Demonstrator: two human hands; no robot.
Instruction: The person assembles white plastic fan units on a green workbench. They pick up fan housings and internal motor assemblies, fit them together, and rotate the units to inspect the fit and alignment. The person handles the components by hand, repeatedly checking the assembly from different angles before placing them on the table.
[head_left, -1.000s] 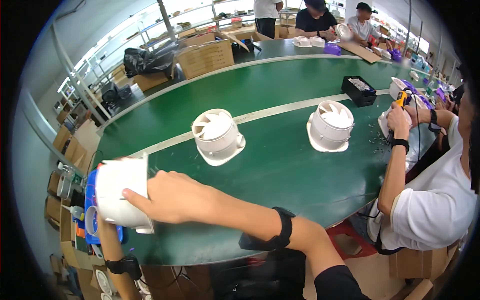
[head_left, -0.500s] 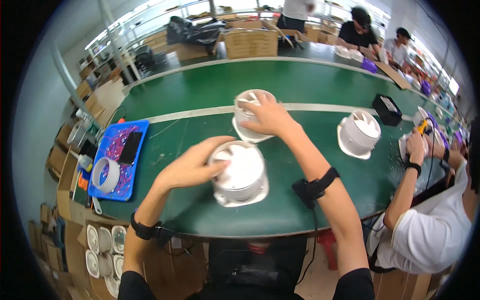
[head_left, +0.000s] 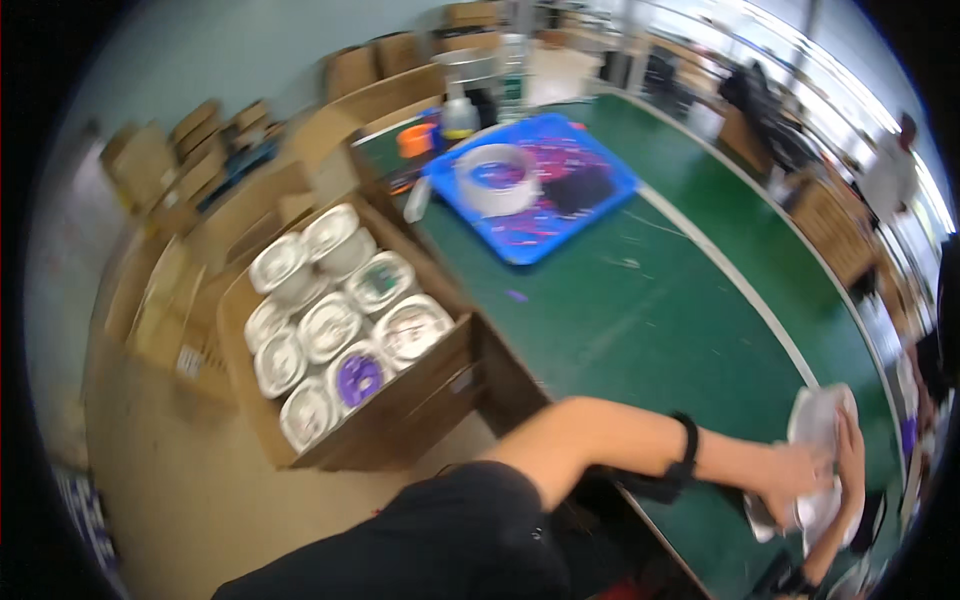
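Note:
At the right edge of the table my left hand (head_left: 795, 482) is closed around a white round fan unit (head_left: 765, 518), its fingers partly smeared by motion. Close beside it, my right hand (head_left: 850, 455) lies along the side of another white fan unit (head_left: 815, 415), gripping it. The two hands almost meet, so the units' fan blades and much of their outlines are hidden or blurred. Black straps sit on both forearms.
A cardboard box (head_left: 400, 425) of several white round units, one with purple inside, stands left of the table. On the table lies a blue tray (head_left: 520, 250) with a white ring (head_left: 497, 180), a dark flat object and pink-purple bits. Bottles (head_left: 460, 115) stand behind it.
The view has swung left, bringing the box and tray toward the middle. My hands and the fan units now appear at the far right, and the hands are closer together.

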